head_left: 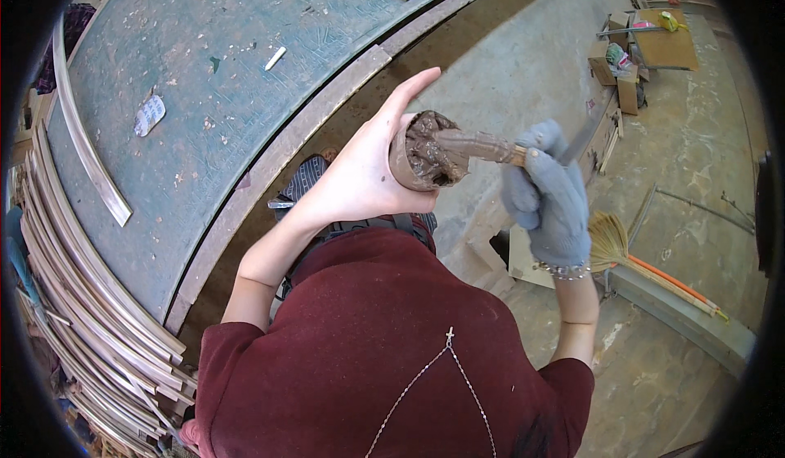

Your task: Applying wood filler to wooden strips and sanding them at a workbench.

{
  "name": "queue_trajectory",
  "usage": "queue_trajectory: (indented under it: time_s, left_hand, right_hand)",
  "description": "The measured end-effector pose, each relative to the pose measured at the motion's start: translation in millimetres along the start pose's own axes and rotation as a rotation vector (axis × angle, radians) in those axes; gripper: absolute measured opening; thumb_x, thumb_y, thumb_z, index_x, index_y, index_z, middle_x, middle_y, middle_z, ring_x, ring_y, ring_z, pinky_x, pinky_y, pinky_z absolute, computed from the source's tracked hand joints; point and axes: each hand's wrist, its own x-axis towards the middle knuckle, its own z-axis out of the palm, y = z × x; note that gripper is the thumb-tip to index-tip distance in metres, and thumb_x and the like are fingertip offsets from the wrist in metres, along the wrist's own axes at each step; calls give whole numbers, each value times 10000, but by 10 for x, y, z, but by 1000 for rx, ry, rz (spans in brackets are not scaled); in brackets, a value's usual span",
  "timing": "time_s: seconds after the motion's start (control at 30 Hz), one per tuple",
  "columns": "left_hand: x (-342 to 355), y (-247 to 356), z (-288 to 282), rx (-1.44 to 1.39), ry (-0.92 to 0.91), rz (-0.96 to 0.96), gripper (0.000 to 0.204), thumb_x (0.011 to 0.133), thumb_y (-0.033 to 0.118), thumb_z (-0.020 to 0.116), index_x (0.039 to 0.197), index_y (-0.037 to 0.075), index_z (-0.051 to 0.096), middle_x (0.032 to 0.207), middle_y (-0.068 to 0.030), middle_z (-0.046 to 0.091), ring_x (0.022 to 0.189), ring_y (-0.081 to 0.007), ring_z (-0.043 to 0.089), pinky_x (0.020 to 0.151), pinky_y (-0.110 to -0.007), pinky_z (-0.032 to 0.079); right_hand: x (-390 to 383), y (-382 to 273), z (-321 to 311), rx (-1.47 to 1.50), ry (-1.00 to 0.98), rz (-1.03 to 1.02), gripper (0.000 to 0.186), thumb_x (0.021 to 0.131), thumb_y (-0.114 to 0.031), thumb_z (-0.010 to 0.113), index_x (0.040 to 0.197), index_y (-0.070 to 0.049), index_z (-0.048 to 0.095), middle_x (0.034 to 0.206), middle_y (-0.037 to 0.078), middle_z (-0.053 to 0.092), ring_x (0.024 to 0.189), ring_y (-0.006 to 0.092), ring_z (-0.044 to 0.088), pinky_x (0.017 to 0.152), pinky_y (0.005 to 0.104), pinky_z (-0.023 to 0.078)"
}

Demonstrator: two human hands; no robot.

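My bare left hand [360, 168] is wrapped around a small round cup [399, 162], its thumb stretched out away from the rim. Thick, lumpy brown paste [429, 143] fills the cup up to the rim. My right hand [549, 192], in a grey glove, grips a stick [482, 145] thickly coated with the same paste. The stick's far end sits in the paste, and bare wood shows by my fingers. A flat grey blade [580, 141] sticks out beyond the glove; whether it belongs to the stick I cannot tell.
At the left is a worn blue-green tabletop [237, 123] with a white scrap [150, 116] and a light strip [91, 159]. Many long mouldings [90, 278] are stacked beside it. To the right are a straw broom [609, 241] and cardboard boxes [625, 86].
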Motion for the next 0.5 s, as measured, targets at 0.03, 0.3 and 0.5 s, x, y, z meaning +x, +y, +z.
queue_trajectory:
  time_s: [0.03, 0.3, 0.5]
  left_hand:
    - [0, 6, 14, 6, 47, 36, 960, 488, 48, 686, 1362, 53, 291, 1333, -105, 382, 1206, -188, 387, 1008, -310, 288]
    - [26, -7, 4, 15, 49, 61, 1011, 527, -47, 667, 1388, 106, 160, 988, -94, 552, 927, -179, 544, 864, -308, 410]
    - [30, -42, -29, 7, 78, 75, 1007, 519, -45, 663, 1386, 106, 173, 966, -85, 550, 912, -166, 543, 862, -297, 407]
  right_hand:
    - [18, 66, 28, 148, -18, 45, 155, 861, -210, 500, 950, -90, 459, 552, -17, 395, 410, 54, 307, 351, 194, 223]
    - [125, 281, 195, 457, -106, 120, 100, 898, -191, 463, 942, -101, 463, 512, -42, 325, 393, 44, 239, 339, 191, 202]
    - [77, 268, 78, 379, -79, 123, 84, 892, -180, 472, 930, -106, 461, 510, -54, 304, 391, 38, 226, 337, 186, 181]
